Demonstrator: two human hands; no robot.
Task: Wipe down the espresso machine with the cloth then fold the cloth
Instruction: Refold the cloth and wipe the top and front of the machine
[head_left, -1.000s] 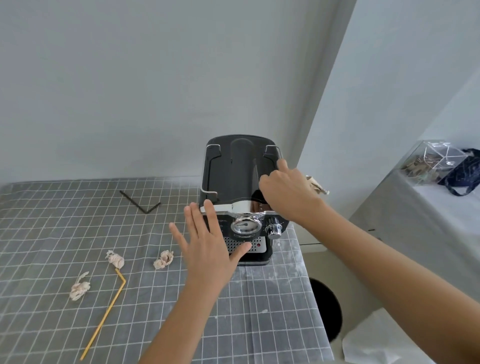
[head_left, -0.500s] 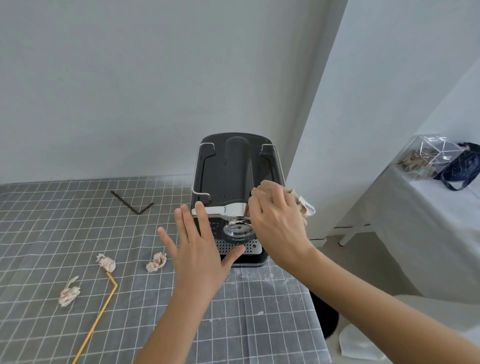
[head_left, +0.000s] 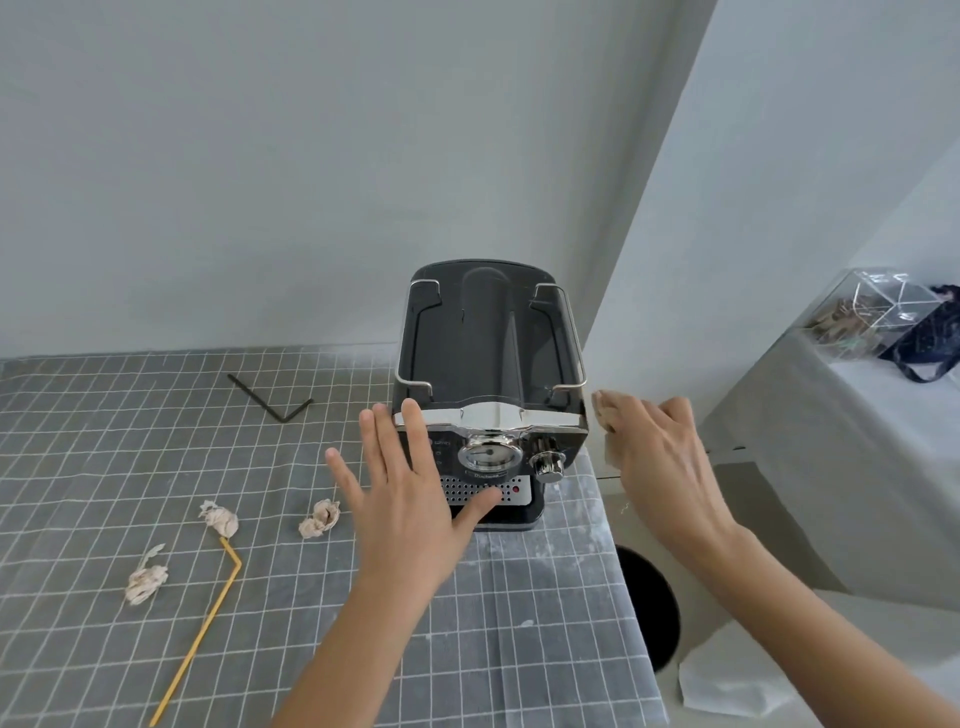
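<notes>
A black and chrome espresso machine (head_left: 488, 353) stands at the right end of the grid-patterned table (head_left: 156, 519), its dial and knob facing me. My left hand (head_left: 410, 493) is spread flat against the machine's front left side, fingers apart, thumb on the perforated grille. My right hand (head_left: 660, 457) is beside the machine's right side and presses a beige cloth (head_left: 605, 415) toward it; only a small part of the cloth shows past my fingers.
Three crumpled paper wads (head_left: 319, 519) (head_left: 221, 519) (head_left: 145, 579), a bent yellow straw (head_left: 208, 618) and a black hex key (head_left: 275, 397) lie left of the machine. Off the table's right edge are a dark round bin (head_left: 649, 608), a white cloth (head_left: 727, 680) and a side table with a clear box (head_left: 872, 317).
My right hand has carried the cloth off the machine's top front edge and down around to its right side. My left hand stays braced on the front.
</notes>
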